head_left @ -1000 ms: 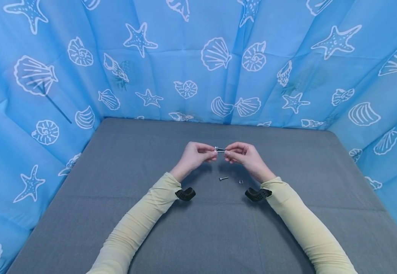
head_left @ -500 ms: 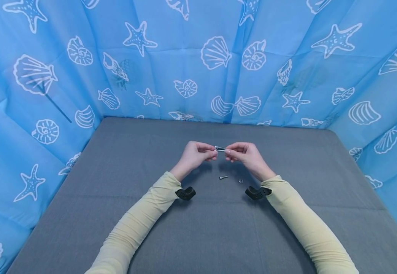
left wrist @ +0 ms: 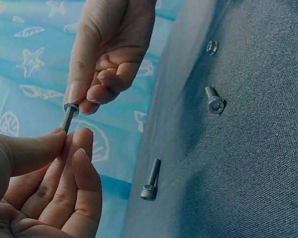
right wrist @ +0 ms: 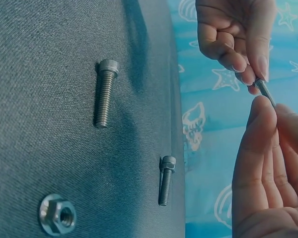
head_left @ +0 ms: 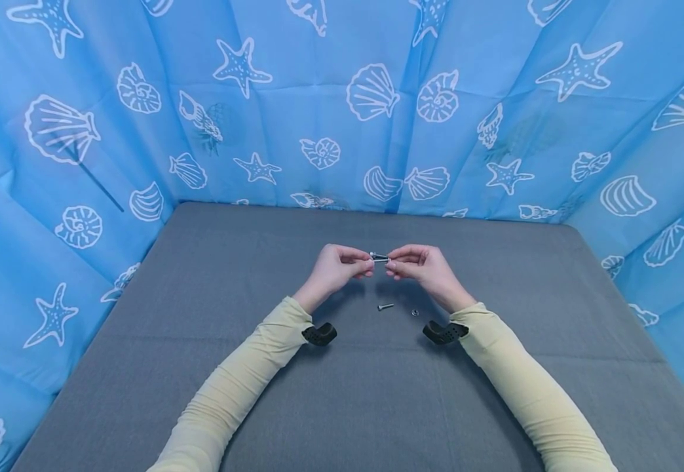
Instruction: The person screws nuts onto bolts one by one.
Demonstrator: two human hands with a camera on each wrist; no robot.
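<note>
My left hand (head_left: 335,267) pinches the head end of a metal bolt (right wrist: 266,92) between thumb and fingers. Facing it, my right hand (head_left: 426,267) pinches the bolt's other end, where a round flange (left wrist: 71,107), like that of a flange nut, shows at the fingertips. The bolt's bare shank spans the short gap between the hands, held above the grey table (head_left: 342,406). Right-hand fingers hide part of the far end. Beyond the hands lies another bolt (right wrist: 166,181) with a nut up near its head. Closer in are a loose socket-head bolt (head_left: 385,307) and a flange nut (head_left: 415,313).
Blue curtains (head_left: 318,118) printed with shells and starfish surround the table at the back and sides. Black wrist pieces (head_left: 320,334) jut from both cream sleeves (head_left: 242,373) over the cloth.
</note>
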